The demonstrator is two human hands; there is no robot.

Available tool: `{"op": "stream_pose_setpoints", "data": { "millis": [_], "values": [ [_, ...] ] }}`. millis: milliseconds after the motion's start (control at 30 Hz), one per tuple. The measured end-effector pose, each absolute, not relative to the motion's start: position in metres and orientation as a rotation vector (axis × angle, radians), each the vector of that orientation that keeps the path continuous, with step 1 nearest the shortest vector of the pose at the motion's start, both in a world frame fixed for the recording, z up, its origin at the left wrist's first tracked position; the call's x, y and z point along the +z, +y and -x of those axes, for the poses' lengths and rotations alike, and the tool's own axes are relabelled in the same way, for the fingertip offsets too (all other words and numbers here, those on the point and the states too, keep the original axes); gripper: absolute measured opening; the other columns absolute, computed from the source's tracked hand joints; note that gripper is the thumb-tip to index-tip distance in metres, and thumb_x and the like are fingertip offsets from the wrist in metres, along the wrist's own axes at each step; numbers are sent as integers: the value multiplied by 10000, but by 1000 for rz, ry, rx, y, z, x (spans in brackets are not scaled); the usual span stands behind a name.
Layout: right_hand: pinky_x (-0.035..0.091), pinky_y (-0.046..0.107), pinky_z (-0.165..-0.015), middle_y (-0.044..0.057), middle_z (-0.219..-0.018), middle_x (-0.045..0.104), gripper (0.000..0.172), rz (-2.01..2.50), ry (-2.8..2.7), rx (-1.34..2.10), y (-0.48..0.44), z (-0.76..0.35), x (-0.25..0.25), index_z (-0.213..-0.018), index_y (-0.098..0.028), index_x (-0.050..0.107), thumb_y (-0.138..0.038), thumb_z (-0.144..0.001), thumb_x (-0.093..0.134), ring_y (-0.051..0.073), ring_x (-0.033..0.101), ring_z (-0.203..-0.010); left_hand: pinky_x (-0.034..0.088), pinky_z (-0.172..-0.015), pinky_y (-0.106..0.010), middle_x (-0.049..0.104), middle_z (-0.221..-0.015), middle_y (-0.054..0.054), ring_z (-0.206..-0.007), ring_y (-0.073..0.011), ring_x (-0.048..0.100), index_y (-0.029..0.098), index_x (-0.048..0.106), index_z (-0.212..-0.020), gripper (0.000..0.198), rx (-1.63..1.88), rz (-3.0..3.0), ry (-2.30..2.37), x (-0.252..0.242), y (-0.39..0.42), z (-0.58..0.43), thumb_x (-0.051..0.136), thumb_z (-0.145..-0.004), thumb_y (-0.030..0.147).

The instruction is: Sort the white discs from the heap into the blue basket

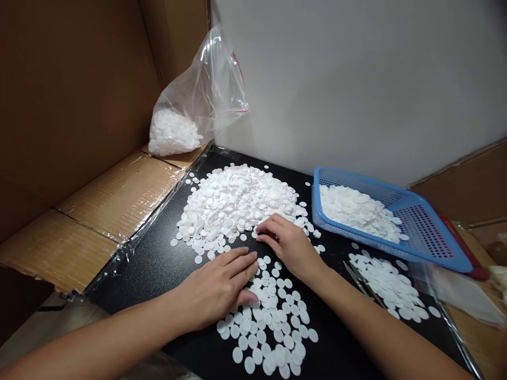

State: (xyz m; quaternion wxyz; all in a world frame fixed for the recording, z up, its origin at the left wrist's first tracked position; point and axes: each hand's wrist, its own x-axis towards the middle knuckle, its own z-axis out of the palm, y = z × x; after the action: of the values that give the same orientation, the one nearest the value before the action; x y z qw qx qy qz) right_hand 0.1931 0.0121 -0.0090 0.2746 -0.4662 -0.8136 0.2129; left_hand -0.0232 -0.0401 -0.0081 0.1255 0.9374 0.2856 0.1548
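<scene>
A big heap of small white discs (237, 203) lies on a black table top (154, 264). My left hand (217, 285) rests flat, fingers stretched out, at the near edge of the heap and over a thinner spread of discs (271, 322). My right hand (287, 243) lies palm down with fingers together, its fingertips touching discs at the heap's front edge. Neither hand holds anything that I can see.
A blue mesh basket (428, 232) with white discs stands at the right, another patch of discs (390, 285) in front of it beside thin metal tweezers (362, 282). A clear plastic bag of discs (186, 119) sits on cardboard (99, 211) at the back left.
</scene>
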Motion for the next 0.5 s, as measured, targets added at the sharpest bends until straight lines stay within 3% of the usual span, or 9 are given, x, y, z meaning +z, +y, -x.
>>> {"op": "stream_pose_setpoints", "data": {
  "millis": [333, 500],
  "values": [
    [504, 302, -722, 68, -885, 609, 223, 1264, -2335, 381, 14, -194, -10, -919, -202, 649, -186, -982, 436, 187, 610, -792, 472, -1071, -402, 561, -1395, -146, -1307, -269, 516, 144, 586, -1313, 398, 394, -2475, 680, 9, -35, 24, 488, -993, 360],
    [481, 289, -672, 51, -844, 625, 162, 1333, -2171, 604, 11, -194, 3, -833, -186, 630, -186, -919, 493, 172, 599, -735, 464, -1083, -387, 552, -1399, -171, -1296, -269, 535, 127, 576, -1324, 425, 428, -2488, 596, 7, -36, 24, 566, -957, 342]
  ]
}}
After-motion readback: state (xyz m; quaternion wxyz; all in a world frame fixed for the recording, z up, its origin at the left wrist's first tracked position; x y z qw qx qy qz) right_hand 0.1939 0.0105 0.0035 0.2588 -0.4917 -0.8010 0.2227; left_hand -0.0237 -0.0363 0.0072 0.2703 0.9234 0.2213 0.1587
